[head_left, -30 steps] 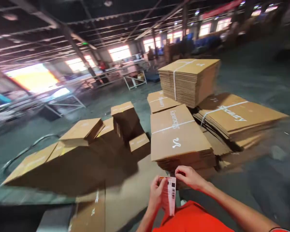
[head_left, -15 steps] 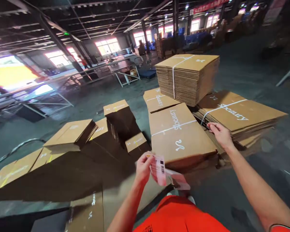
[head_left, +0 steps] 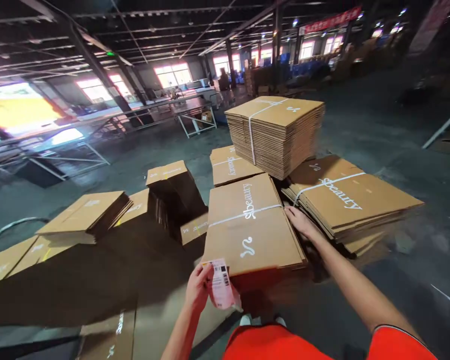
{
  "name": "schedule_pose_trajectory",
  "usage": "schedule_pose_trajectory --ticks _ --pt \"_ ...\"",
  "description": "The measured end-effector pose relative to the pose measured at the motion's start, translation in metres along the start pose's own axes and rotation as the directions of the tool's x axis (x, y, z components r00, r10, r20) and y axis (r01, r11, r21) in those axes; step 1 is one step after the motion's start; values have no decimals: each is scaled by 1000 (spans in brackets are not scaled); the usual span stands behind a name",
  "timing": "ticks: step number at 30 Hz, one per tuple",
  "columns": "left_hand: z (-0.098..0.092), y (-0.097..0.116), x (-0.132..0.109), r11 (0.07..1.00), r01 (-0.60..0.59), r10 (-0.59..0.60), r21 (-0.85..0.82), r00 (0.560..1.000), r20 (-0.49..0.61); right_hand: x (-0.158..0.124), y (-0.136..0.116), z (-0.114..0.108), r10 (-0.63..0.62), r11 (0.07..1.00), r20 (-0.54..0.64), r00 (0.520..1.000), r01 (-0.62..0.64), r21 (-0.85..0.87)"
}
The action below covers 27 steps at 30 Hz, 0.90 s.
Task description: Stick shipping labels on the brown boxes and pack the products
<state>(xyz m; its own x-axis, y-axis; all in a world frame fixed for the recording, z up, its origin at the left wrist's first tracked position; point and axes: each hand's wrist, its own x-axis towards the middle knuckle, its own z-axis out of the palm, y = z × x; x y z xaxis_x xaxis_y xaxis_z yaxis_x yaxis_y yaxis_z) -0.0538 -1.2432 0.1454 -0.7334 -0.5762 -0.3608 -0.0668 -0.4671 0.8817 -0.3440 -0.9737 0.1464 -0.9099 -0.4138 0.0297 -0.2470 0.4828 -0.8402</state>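
My left hand (head_left: 198, 286) is closed on a printed paper label (head_left: 221, 285) with black barcodes, which hangs down beside the near left corner of a bundle of flat cardboard boxes (head_left: 228, 250). A white strap (head_left: 228, 218) runs across that bundle, over brown board marked "beauty". At the bundle's right edge my right hand (head_left: 299, 220) has its fingers curled around the end of the strap, with the fingertips partly hidden. Another strapped bundle (head_left: 354, 185) lies just right of this hand.
A tall strapped stack of flat boxes (head_left: 266, 140) rises behind. More cardboard stacks (head_left: 82, 212) stand in shadow to the left. A metal-framed table (head_left: 195, 107) is farther back. The dark floor (head_left: 390, 280) shows at the right.
My right hand has moved left and down from the gap between bundles to the strap at the front bundle's edge. My left hand still holds the label. The view has shifted right.
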Motion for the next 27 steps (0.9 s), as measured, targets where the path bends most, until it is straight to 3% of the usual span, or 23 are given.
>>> schedule_pose_trajectory --ticks 6,10,13,15,17,20,23,27 --pt "20 -6 -5 997 -15 11 79 999 51 -6 3 -7 -45 999 5 999 45 -31" --pt "32 -7 -5 996 -73 70 47 995 68 -2 11 -11 -38 995 -3 999 39 87" --pt "31 -9 -3 998 -68 68 -8 997 39 4 -2 -27 -25 969 -156 988 62 239" --pt "28 -9 -1 998 -54 55 -41 998 20 16 -26 -41 -50 917 -296 954 161 364" --pt "26 -9 0 996 -51 53 -75 998 19 39 -62 -51 -106 825 -344 933 276 493" --pt "27 -7 -1 992 -34 38 -121 999 27 101 -122 -49 -210 726 -247 946 320 608" --pt "31 -7 0 983 -11 20 -183 999 50 178 -167 -30 -179 833 -220 959 267 485" --pt "33 -14 7 975 4 16 -222 996 86 259 -197 0 -131 915 -315 940 237 326"
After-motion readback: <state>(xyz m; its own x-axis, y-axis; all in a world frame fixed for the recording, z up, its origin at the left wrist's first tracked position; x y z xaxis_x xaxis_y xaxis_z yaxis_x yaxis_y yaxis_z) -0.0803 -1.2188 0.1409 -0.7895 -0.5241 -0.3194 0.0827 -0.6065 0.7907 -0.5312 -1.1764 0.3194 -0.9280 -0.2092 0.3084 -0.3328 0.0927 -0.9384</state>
